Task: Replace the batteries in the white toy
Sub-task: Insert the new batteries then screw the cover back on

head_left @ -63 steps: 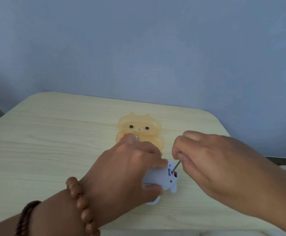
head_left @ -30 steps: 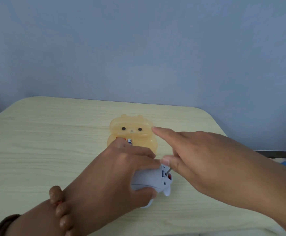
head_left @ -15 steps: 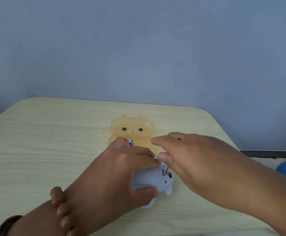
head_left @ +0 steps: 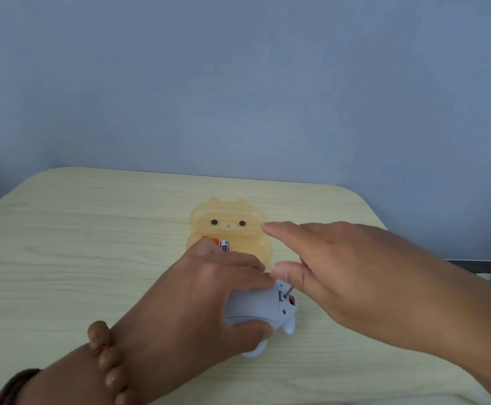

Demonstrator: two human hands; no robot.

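white toy (head_left: 256,308): lay on table (head_left: 77,244), just on the near side of orange bear-shaped case (head_left: 256,226). left hand (head_left: 209,287): fingers and thumb clamped round toy. right hand (head_left: 349,273): thumb pinched thin metal tool (head_left: 288,292), tip in toy's end; forefinger straight, reaching beside case. batteries (head_left: 224,245): two, inside case.

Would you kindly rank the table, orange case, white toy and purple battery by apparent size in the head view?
1. table
2. orange case and white toy: unranked, the left hand hides much of the toy
3. purple battery
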